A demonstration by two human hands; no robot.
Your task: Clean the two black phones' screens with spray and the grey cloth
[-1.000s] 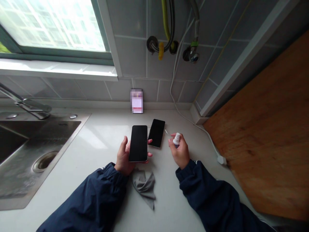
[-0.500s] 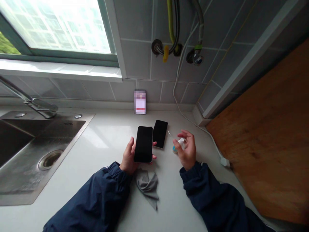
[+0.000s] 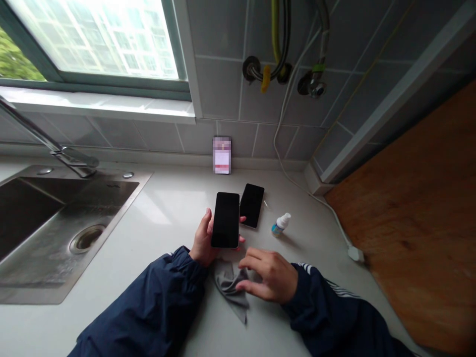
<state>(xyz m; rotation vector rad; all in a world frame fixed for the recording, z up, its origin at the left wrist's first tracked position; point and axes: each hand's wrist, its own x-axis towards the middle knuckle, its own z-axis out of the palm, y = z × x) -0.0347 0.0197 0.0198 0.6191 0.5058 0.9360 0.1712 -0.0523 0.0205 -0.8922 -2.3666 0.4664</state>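
Observation:
A black-screened smartphone (image 3: 225, 220) rests in my left hand (image 3: 203, 243), thumb along its left edge and fingertips showing at its right. Over the right part of a crumpled grey cloth (image 3: 227, 282) is my right hand (image 3: 269, 275), its thumb and fingers apart; whether the fingertips touch the cloth I cannot tell. A second dark phone (image 3: 253, 204) lies flat on the counter, partly hidden behind the held one. To its right are a thin white stick (image 3: 266, 204) and a small spray bottle (image 3: 281, 224) with a white top and blue label, standing upright.
On the left a steel sink (image 3: 146, 181) with a faucet (image 3: 76, 161) is set into the white counter (image 3: 174, 208). A lit phone (image 3: 222, 155) leans against the tiled wall. A white cable (image 3: 297, 184) with a plug (image 3: 356, 254) runs beside the wooden panel (image 3: 412, 223) on the right.
My right hand has moved away from the spray bottle, down and left to the grey cloth, leaving the bottle standing in full view. My left hand still holds the smartphone. The view has shifted slightly.

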